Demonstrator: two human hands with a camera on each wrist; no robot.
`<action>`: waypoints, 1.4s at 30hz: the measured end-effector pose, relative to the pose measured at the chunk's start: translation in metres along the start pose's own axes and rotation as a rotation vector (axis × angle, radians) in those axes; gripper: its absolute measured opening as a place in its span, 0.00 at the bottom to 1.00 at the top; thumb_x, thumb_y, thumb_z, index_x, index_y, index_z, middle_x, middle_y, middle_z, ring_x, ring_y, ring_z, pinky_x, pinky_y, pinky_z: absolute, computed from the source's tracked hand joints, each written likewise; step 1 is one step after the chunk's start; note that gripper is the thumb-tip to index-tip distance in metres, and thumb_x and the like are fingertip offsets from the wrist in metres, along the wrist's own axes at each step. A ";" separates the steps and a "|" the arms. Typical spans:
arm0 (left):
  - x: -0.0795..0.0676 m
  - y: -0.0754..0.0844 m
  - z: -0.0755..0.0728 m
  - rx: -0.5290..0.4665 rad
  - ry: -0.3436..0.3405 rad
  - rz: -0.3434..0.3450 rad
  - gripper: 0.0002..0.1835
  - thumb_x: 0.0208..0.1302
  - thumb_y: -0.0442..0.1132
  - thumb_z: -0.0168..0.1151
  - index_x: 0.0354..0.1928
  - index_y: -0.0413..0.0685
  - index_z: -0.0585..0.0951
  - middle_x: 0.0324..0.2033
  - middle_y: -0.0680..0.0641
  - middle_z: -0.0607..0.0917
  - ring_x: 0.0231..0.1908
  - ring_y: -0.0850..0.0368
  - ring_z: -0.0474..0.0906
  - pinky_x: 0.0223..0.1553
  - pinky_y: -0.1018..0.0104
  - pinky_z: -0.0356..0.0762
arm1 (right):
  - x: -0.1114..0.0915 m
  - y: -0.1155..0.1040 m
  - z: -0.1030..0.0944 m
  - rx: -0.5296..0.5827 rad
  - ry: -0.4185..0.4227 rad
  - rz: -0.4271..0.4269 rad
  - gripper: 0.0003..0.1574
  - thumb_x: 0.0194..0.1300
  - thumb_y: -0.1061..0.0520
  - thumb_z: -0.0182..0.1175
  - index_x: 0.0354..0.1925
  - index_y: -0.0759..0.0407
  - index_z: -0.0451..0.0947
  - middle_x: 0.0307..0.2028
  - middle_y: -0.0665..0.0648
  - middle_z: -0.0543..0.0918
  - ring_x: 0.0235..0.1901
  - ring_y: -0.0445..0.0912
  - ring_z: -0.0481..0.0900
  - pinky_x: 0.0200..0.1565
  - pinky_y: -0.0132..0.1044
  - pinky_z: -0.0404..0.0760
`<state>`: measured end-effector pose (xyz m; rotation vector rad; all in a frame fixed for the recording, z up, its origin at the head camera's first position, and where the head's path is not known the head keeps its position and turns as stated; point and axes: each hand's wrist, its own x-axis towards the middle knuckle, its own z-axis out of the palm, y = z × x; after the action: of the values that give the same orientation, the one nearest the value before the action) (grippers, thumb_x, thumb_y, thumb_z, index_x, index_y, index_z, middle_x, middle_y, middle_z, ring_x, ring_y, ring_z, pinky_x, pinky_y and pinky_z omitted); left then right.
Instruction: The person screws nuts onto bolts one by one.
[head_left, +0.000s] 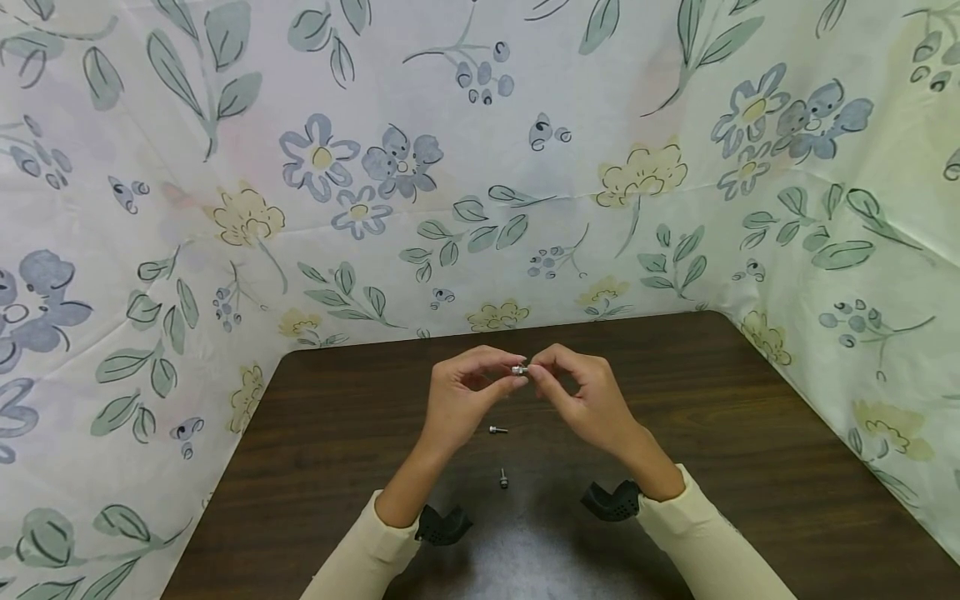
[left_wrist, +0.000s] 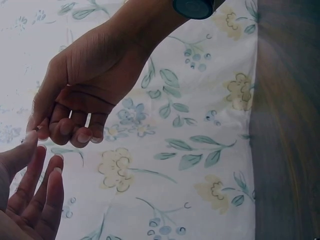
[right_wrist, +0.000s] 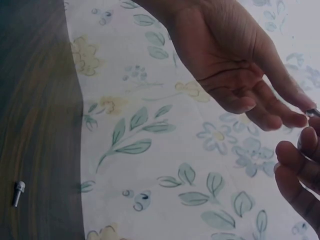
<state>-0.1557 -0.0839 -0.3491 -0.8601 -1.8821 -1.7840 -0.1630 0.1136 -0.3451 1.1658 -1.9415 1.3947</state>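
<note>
In the head view, both hands meet above the far part of the table. My left hand point(head_left: 467, 392) pinches a small silver bolt point(head_left: 518, 369) by its head end between thumb and index finger. My right hand point(head_left: 588, 398) pinches the opposite end of the same bolt with thumb and fingertip. Most of that end is hidden by the fingers, so whether a nut or washer sits there is unclear. At the edge of the right wrist view, a sliver of the bolt point(right_wrist: 313, 113) shows between fingertips.
Two more bolts lie on the dark wooden table point(head_left: 337, 467): one bolt point(head_left: 498, 430) below the hands, another bolt point(head_left: 503, 478) nearer the front. Flower-patterned cloth point(head_left: 465, 167) stands behind and along both sides of the table. Black cameras point(head_left: 444, 527) are worn at the wrists.
</note>
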 end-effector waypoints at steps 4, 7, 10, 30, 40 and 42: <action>0.001 -0.001 0.000 -0.007 -0.002 0.003 0.10 0.57 0.29 0.75 0.41 0.42 0.89 0.36 0.47 0.89 0.33 0.52 0.84 0.24 0.63 0.85 | 0.000 0.000 0.000 0.002 -0.006 -0.004 0.12 0.68 0.73 0.61 0.38 0.57 0.80 0.26 0.49 0.81 0.25 0.44 0.80 0.30 0.30 0.81; 0.001 -0.001 0.000 -0.011 -0.003 -0.005 0.08 0.58 0.30 0.75 0.41 0.43 0.89 0.36 0.47 0.89 0.33 0.52 0.84 0.24 0.62 0.85 | 0.000 0.001 0.000 0.002 -0.008 -0.009 0.12 0.68 0.73 0.61 0.38 0.56 0.80 0.26 0.49 0.81 0.24 0.45 0.79 0.30 0.30 0.81; 0.001 -0.001 0.000 -0.013 -0.002 -0.013 0.07 0.60 0.30 0.74 0.40 0.43 0.89 0.35 0.47 0.89 0.32 0.53 0.84 0.25 0.62 0.85 | 0.000 0.002 0.000 0.002 -0.008 -0.013 0.13 0.68 0.73 0.61 0.38 0.56 0.80 0.26 0.49 0.80 0.24 0.44 0.79 0.30 0.30 0.80; 0.000 0.002 -0.004 -0.026 -0.047 -0.093 0.04 0.65 0.32 0.70 0.38 0.38 0.90 0.31 0.45 0.88 0.30 0.50 0.85 0.31 0.55 0.87 | 0.000 0.004 0.001 -0.062 -0.015 -0.058 0.17 0.60 0.75 0.67 0.38 0.55 0.82 0.25 0.47 0.82 0.25 0.38 0.79 0.27 0.27 0.77; 0.004 -0.007 -0.014 0.064 -0.101 -0.154 0.07 0.60 0.36 0.75 0.40 0.43 0.91 0.33 0.49 0.90 0.28 0.47 0.85 0.30 0.58 0.87 | 0.001 0.016 -0.003 -0.069 -0.084 0.036 0.11 0.64 0.69 0.68 0.37 0.53 0.84 0.28 0.44 0.84 0.25 0.39 0.81 0.28 0.30 0.80; 0.007 -0.012 -0.016 0.110 -0.128 -0.160 0.08 0.60 0.38 0.75 0.41 0.45 0.91 0.33 0.51 0.90 0.27 0.49 0.84 0.29 0.61 0.86 | 0.001 0.022 -0.005 -0.083 -0.111 0.039 0.07 0.65 0.66 0.68 0.38 0.54 0.85 0.30 0.44 0.85 0.26 0.40 0.81 0.28 0.31 0.80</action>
<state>-0.1710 -0.0980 -0.3514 -0.8211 -2.1645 -1.7327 -0.1825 0.1209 -0.3540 1.1946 -2.0885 1.2802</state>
